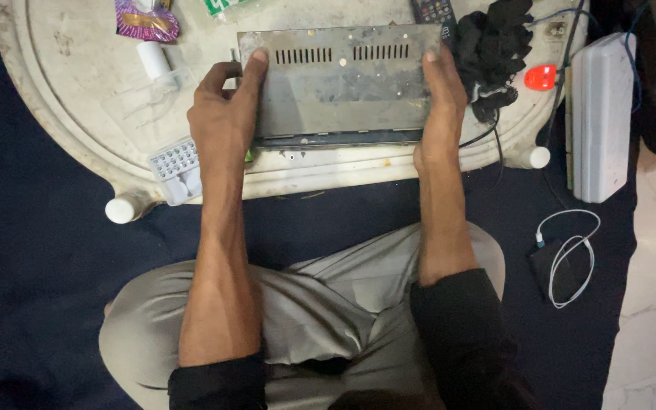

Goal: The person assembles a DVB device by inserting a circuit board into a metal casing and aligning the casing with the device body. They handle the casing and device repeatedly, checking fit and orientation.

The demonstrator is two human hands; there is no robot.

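Head view: black cloth crowds metal case beside right hand.

One metal box, one remote, one white cable, two hands.

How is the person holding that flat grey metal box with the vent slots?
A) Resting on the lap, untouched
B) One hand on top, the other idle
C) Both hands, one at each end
C: the left hand and right hand grip opposite ends of the metal box on the white table.
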